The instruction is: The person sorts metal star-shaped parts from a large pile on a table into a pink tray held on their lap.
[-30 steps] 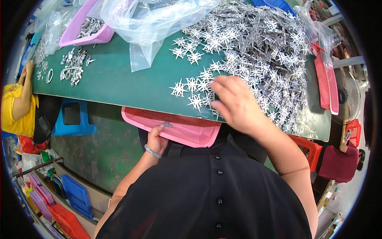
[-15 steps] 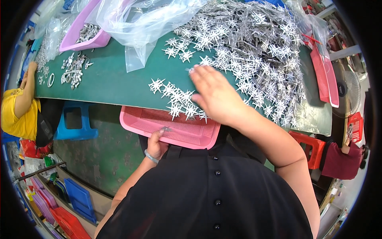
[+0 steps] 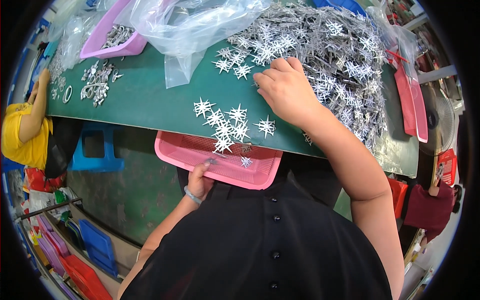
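My left hand (image 3: 200,184) grips the near rim of a pink plastic basket (image 3: 231,180), thumb over the edge. Beside the thumb tip is a small grey metal piece (image 3: 212,161); whether it is pinched cannot be told. The basket sits partly under the table's near edge, with a star-shaped piece (image 3: 246,162) inside. My right hand (image 3: 289,94) is bent at the left side of a big heap of silver spiky star-shaped metal pieces (image 3: 335,65), fingers curled down; what they hold is hidden. A small cluster of stars (image 3: 222,130) lies near the table edge, one star (image 3: 265,127) apart to its right.
Clear plastic bags (image 3: 185,35) and a purple tray (image 3: 112,49) of metal parts lie at the far left of the green table (image 3: 155,107). Rings and clips (image 3: 97,82) lie nearby. A person in yellow (image 3: 27,125) sits left, beside a blue stool (image 3: 95,150). Pink baskets (image 3: 410,102) stand right.
My right hand has moved from the near cluster away to the heap, its fingers curling. A star now shows in the basket, and the near cluster is more spread. My left hand stays on the basket.
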Demonstrator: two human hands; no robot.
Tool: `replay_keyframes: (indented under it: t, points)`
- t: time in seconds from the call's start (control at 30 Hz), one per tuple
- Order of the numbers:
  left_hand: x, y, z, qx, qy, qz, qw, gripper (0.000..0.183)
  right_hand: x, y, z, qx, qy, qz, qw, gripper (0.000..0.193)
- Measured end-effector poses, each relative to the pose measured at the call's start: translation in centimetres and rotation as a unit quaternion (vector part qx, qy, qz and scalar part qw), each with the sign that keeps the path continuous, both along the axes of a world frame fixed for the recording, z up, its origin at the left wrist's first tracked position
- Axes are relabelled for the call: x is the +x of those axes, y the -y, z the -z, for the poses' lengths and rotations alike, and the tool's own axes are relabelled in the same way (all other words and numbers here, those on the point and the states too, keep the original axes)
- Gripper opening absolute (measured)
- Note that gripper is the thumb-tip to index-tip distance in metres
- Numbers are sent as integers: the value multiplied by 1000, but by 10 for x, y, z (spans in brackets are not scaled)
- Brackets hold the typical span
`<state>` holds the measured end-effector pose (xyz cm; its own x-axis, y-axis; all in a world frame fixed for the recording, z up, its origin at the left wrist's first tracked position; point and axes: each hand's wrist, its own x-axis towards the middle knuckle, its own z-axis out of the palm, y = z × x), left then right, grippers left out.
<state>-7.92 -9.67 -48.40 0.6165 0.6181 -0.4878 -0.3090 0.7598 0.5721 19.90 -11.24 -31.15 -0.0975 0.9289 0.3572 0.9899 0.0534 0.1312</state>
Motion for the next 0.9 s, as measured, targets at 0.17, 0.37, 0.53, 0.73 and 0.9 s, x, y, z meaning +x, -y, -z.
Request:
replay_keyframes:
  t: [0.17,0.37,0.53,0.73,0.9]
  points:
    - [-2,-1,2,-44,17,-18,999,41,3,-2,-9,-55,-209,0,976,24]
    - [1,-3,0,-52,12,-12,999,43,11,-3,-9,0,-191,0,982,29]
    - [1,-4,0,-49,6,-20,999,44,11,8,-15,-6,-197,-2,980,30]
    - [2,-3,0,-34,1,-18,999,37,1,21,-16,-28,-258,13,966,30]
    - [3,-2,2,-13,-2,-23,1000,34,2,24,-13,-24,-267,8,963,27]
